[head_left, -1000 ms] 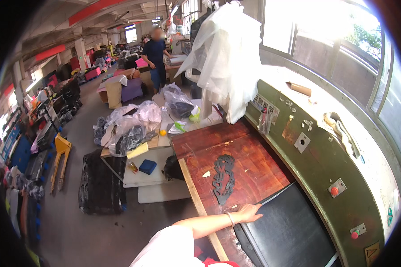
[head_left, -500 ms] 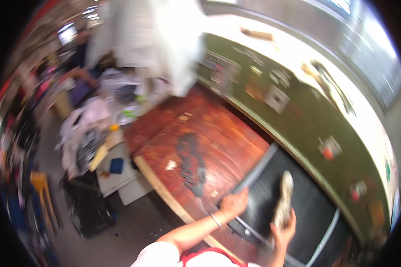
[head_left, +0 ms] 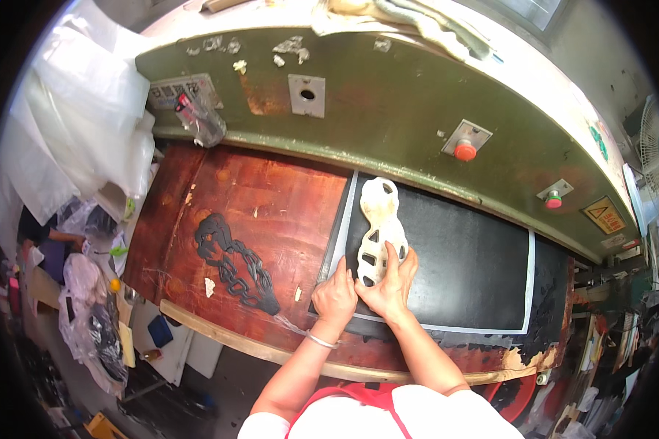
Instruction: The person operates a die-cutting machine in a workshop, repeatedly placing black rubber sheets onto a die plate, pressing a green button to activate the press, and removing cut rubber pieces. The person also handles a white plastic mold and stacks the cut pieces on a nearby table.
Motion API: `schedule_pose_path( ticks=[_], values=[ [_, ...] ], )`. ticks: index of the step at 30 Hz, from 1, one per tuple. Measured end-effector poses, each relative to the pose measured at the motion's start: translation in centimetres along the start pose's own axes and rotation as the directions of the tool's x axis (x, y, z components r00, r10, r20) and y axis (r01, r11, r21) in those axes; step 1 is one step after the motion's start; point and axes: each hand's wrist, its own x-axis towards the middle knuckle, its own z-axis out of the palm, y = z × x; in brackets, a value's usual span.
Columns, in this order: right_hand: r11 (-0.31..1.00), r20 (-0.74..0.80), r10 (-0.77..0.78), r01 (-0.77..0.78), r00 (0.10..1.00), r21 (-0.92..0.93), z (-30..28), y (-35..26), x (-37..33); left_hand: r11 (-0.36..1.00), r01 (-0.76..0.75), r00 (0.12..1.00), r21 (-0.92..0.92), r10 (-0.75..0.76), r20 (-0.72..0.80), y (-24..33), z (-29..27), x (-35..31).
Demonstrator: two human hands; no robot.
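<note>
A cream, sole-shaped cutting die (head_left: 380,212) with several openings lies lengthwise on a black sheet (head_left: 465,256) with pale edges. My right hand (head_left: 392,282) grips the die's near end, thumb and fingers around it. Close beside it, at the sheet's left edge, is my left hand (head_left: 334,298), its fingers curled closed. What those fingers pinch, if anything, is hidden. Dark material shows between the left hand and the die. On the reddish-brown board (head_left: 285,197) to the left lies a heap of black cut-out strips (head_left: 234,263).
A green machine beam (head_left: 388,95) spans the far side, bearing a red button (head_left: 464,150) and a smaller button (head_left: 553,199). A clear bottle (head_left: 206,128) is by its left end. White plastic sheeting (head_left: 88,95) hangs at the left. A wooden strip (head_left: 227,340) edges the board's near side.
My view has swung to the right. The die, held raised and tilted in my right hand before, now rests on the black sheet's left part. My two hands have come together.
</note>
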Motion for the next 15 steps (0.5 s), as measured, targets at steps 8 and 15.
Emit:
schedule_pose_path(
  ticks=[8,15],
  values=[
    [0.924,0.090,0.108,-0.134,0.990,0.359,-3.9,10.4,4.9,0.998,0.061,0.986,-0.001,-0.060,0.159,0.0,3.0,7.0],
    [0.937,-0.558,0.349,-0.284,0.753,0.203,-18.0,20.8,12.4,0.977,0.213,0.921,0.014,-0.206,0.331,0.6,0.0,6.7]
  ],
)
